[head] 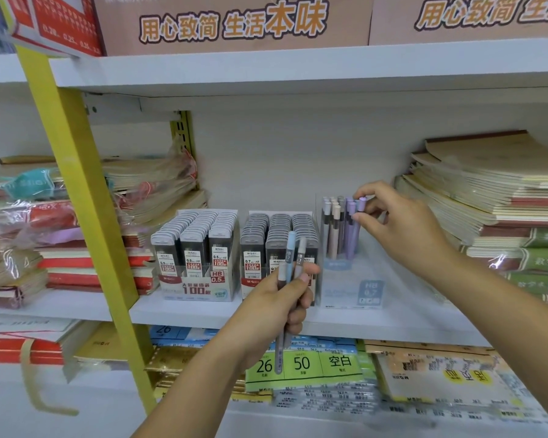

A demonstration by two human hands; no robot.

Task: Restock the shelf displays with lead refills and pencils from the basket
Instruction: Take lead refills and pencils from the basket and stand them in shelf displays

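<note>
Pencils (290,248) (several) fill the grip of the left hand (276,308); right hand (402,222) pinches a purple pencil (358,229).

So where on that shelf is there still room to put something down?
Bare shelf shows between the pencil display and the right notebooks. The display's front half is empty too. Leftward it is crowded: two refill boxes and the left notebooks stand close together.
</note>
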